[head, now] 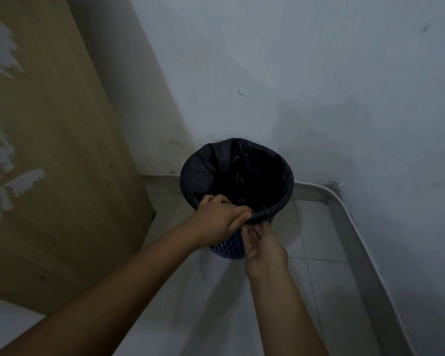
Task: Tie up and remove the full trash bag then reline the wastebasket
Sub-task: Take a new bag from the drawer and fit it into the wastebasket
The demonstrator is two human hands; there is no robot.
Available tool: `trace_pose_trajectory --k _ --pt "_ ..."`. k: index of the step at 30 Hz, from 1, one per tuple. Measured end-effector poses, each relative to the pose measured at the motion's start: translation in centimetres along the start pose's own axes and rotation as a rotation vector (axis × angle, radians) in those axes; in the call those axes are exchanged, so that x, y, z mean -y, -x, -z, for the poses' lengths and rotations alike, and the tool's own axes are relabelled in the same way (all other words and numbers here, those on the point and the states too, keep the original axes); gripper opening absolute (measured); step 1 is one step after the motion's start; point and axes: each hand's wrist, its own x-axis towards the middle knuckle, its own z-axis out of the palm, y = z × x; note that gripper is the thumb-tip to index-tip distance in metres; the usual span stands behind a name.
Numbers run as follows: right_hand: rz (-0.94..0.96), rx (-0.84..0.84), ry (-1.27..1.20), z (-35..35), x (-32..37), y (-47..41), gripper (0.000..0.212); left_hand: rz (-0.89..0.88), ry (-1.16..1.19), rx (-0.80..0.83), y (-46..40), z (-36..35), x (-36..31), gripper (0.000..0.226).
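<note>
A blue perforated wastebasket [228, 249] stands on the tiled floor in the corner of the room. A black trash bag [208, 168] lines it, its edge folded over the rim, and the inside is dark. My left hand [216, 219] grips the bag's edge at the near rim, fingers curled over it. Just below and to the right, my right hand [261, 244] pinches a bunched bit of the bag's edge [261, 215] with its fingertips, palm turned up.
A tall wooden panel [49, 150] with peeling patches rises on the left, close to the basket. White walls [319, 86] meet behind it. A white skirting strip [352, 222] runs along the floor edge on the right. Pale floor tiles [211, 304] spread toward me.
</note>
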Motion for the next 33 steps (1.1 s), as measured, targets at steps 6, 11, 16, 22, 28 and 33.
trace_pose_trajectory --k 6,11,16,22,28,33 --pt "0.022 0.066 0.125 -0.5 0.1 0.8 0.033 0.015 0.011 0.017 -0.1 0.2 -0.5 0.040" --pt "0.076 0.087 0.130 -0.5 0.0 0.5 0.026 0.002 0.021 0.007 -0.1 0.1 -0.7 0.042" --pt "0.222 0.041 0.231 0.0 0.0 0.4 0.022 -0.039 0.126 0.001 -0.2 0.0 -0.9 0.047" --pt "0.443 0.030 0.364 1.1 0.3 0.5 0.016 -0.009 -0.152 0.127 -0.7 4.2 4.8 0.085" --pt "0.556 0.061 0.455 2.0 -0.8 0.6 0.030 0.110 -0.315 0.460 -1.6 5.0 7.7 0.069" --pt "0.649 0.038 0.558 3.3 -0.5 0.4 0.020 -0.101 -0.464 0.298 -2.1 3.6 7.0 0.066"
